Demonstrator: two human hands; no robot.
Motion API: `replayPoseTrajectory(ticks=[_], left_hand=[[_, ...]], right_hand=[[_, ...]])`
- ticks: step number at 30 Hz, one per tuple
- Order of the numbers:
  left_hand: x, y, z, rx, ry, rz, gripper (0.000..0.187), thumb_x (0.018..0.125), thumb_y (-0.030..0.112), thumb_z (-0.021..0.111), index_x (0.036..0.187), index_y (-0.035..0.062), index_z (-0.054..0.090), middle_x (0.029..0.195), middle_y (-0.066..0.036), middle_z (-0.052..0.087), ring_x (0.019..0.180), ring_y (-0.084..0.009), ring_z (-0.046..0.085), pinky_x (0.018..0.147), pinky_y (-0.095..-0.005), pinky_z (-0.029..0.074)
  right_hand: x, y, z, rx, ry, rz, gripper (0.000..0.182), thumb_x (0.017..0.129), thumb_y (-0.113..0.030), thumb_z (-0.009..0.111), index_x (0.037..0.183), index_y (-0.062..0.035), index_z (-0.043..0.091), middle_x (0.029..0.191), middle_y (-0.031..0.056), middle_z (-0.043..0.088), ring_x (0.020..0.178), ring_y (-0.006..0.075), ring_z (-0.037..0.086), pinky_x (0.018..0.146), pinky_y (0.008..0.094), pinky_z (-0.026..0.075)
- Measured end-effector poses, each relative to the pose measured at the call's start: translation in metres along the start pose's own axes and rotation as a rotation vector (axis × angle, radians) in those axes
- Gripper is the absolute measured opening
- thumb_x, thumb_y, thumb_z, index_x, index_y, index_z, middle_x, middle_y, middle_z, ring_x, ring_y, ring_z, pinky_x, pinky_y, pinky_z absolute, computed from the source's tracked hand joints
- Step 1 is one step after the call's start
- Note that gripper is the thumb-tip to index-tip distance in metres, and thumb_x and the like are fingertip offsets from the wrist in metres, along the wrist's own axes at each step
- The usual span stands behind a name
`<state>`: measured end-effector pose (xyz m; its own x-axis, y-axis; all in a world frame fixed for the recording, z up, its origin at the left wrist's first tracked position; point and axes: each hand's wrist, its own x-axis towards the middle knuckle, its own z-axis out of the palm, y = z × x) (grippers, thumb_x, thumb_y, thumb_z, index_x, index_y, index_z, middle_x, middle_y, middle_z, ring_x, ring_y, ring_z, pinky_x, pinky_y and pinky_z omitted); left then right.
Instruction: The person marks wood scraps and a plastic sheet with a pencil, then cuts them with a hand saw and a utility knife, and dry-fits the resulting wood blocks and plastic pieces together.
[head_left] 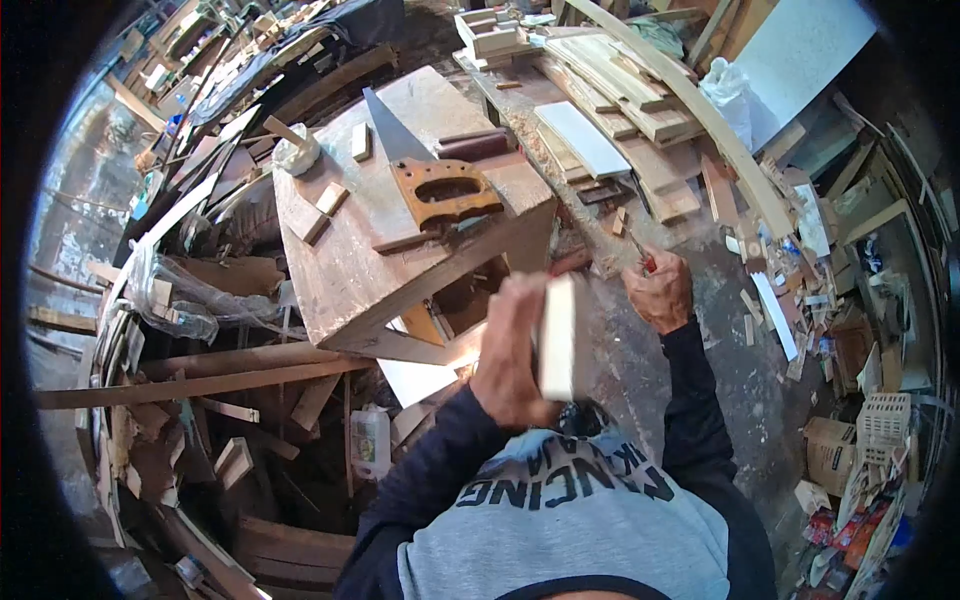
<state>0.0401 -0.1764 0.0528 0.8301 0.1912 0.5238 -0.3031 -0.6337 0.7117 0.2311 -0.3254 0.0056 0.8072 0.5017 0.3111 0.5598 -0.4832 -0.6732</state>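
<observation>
A pale wooden block [562, 340], slightly blurred, is upright in my left hand [513, 350], whose fingers are wrapped along its side in front of my chest. My right hand [660, 290] is closed round a small tool with a red handle [650, 264], its thin tip pointing away from me over the bench edge. A handsaw [445, 192] with a wooden handle lies on the wooden box table [340, 270]. Near the saw are a dark red case [474, 145], a small white block [361, 142] and a cup-like pot [296, 152] with a stick in it.
Stacked boards [640, 110] and a white strip [583, 140] cover the bench at the upper right. Long planks [200, 385] stick out at the left. Wood scraps and a cardboard box [829, 455] lie at the right. A clear plastic container [371, 442] stands low left.
</observation>
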Motion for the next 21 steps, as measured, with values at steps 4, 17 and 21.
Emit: replayPoseTrajectory(ticks=[4, 17, 21], left_hand=[[-0.006, -0.024, 0.003, 0.014, -0.048, -0.148, 0.084, 0.065, 0.026, 0.075, 0.133, -0.0037, 0.035, 0.114, -0.024, 0.045, 0.106, -0.0424, 0.048, 0.095, -0.0481, 0.040], [-0.003, -0.018, 0.015, -0.039, -0.103, -0.246, 0.072, 0.068, 0.017, 0.068, 0.131, 0.0003, 0.040, 0.116, -0.021, 0.052, 0.109, -0.0385, 0.054, 0.097, -0.0437, 0.042], [-0.002, -0.018, 0.021, 0.018, -0.076, -0.164, 0.069, 0.068, 0.017, 0.067, 0.130, -0.0006, 0.041, 0.113, -0.020, 0.053, 0.106, -0.0374, 0.056, 0.095, -0.0428, 0.042]], right_hand=[[-0.019, -0.051, -0.023, -0.011, -0.283, -0.189, 0.017, 0.077, -0.022, 0.065, 0.074, -0.0057, 0.060, 0.059, 0.0139, 0.059, 0.059, 0.0368, 0.063, 0.055, 0.0447, 0.048], [-0.023, -0.058, -0.021, -0.066, -0.317, -0.324, 0.028, 0.073, -0.034, 0.068, 0.073, -0.0090, 0.055, 0.059, 0.0143, 0.056, 0.060, 0.0371, 0.062, 0.057, 0.0468, 0.048], [-0.025, -0.051, -0.019, -0.084, -0.275, -0.274, 0.030, 0.071, -0.034, 0.068, 0.070, -0.0087, 0.052, 0.057, 0.0151, 0.053, 0.057, 0.0375, 0.061, 0.054, 0.0470, 0.047]])
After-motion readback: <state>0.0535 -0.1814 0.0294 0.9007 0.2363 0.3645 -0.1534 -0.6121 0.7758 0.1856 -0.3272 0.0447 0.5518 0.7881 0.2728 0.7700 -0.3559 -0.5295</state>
